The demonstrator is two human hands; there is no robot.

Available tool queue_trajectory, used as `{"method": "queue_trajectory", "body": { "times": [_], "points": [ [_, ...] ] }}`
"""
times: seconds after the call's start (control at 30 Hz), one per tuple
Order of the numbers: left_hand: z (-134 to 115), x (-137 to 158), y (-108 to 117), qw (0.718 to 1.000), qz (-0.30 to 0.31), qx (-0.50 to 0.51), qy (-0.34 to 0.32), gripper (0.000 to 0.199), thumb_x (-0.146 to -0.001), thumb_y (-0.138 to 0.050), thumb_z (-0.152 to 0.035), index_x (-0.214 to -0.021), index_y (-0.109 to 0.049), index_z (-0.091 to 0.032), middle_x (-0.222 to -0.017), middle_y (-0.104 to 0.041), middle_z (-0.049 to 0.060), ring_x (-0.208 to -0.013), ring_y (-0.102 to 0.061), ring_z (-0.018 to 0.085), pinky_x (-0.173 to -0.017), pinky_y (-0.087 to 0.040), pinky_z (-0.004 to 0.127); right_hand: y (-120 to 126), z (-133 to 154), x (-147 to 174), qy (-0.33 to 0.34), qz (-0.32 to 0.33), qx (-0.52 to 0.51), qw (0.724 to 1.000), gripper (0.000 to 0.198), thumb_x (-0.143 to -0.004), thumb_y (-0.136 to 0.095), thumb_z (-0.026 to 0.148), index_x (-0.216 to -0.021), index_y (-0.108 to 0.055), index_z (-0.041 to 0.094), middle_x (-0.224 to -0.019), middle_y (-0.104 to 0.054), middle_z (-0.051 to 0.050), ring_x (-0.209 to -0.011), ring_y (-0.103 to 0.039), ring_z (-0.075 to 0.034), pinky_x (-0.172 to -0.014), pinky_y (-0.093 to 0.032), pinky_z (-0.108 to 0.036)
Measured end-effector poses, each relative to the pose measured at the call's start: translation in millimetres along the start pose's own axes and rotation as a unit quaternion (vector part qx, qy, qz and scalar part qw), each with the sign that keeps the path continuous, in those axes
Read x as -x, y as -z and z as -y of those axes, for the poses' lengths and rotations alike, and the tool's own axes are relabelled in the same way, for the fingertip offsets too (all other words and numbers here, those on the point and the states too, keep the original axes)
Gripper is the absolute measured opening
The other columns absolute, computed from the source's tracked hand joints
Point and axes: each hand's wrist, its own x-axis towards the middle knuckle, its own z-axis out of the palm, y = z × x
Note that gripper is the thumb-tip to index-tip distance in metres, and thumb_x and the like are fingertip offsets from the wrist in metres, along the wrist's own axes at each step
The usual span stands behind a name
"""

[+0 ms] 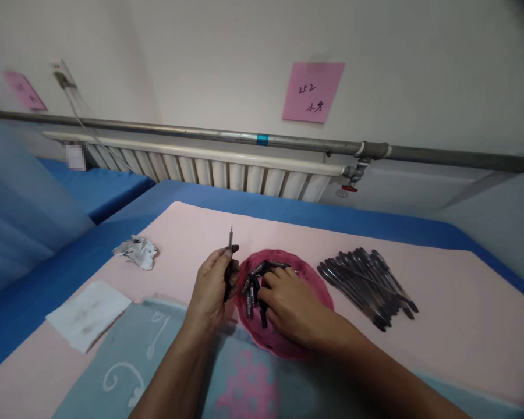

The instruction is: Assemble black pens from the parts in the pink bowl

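My left hand point(212, 285) is closed around a pen point(230, 237), whose bare metal tip points up. The thumb presses on the barrel, and dark smudges show on the fingers. Beside it stands a pink basket point(329, 299) with a wavy rim, holding several dark, shiny pen caps point(250, 304). My right hand point(290, 299) reaches down into this basket with bent fingers among the caps. Its fingertips are partly hidden, so what they pinch cannot be made out. To the right lies a fanned pile of capped dark pens point(362, 285).
A crumpled, stained tissue point(140, 251) and a folded white tissue point(89, 314) lie at left on the pink sheet point(454, 302). A teal patterned cloth point(157, 343) covers the front. Behind the blue bed edge point(288, 206) are a radiator point(236, 174) and metal pipe point(192, 131).
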Motion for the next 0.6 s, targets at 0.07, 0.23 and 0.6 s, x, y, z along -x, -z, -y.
{"method": "queue_trajectory", "body": {
  "times": [0.07, 0.23, 0.6],
  "points": [
    [0.9, 0.5, -0.7, 1.0, 0.002, -0.003, 0.003, 0.033, -0.071, -0.064, -0.04, -0.092, -0.057, -0.015, -0.058, -0.049, -0.006, -0.04, -0.035, 0.003, -0.036, -0.019, 0.016, -3.2, 3.4, -0.3, -0.005, -0.012, 0.013, 1.0, 0.018, -0.08, -0.052, 0.019, -0.091, -0.066, 0.017, -0.099, -0.06, -0.011, -0.093, -0.047, -0.028, -0.081, -0.034, -0.043],
    [2.0, 0.0, -1.1, 1.0, 0.004, -0.013, 0.008, 0.034, -0.069, -0.066, -0.041, -0.089, -0.057, -0.016, -0.059, -0.05, -0.005, -0.04, -0.034, 0.003, -0.036, -0.019, 0.016, -8.0, 4.0, -0.7, -0.002, -0.047, -0.012, 0.999, 0.014, -0.08, -0.053, 0.018, -0.086, -0.066, 0.017, -0.097, -0.06, -0.011, -0.091, -0.048, -0.026, -0.079, -0.035, -0.041],
    [5.5, 10.1, -8.8, 0.988, 0.083, -0.115, 0.058, 0.032, -0.067, -0.069, -0.043, -0.084, -0.064, -0.017, -0.051, -0.046, -0.007, -0.041, -0.035, 0.004, -0.04, -0.023, 0.016, 19.9, -20.8, 1.1, -0.16, -0.291, -0.665, 0.669, 0.019, -0.071, -0.062, 0.023, -0.089, -0.058, 0.02, -0.072, -0.061, 0.003, -0.068, -0.056, -0.013, -0.067, -0.043, -0.027]
  ]
}}
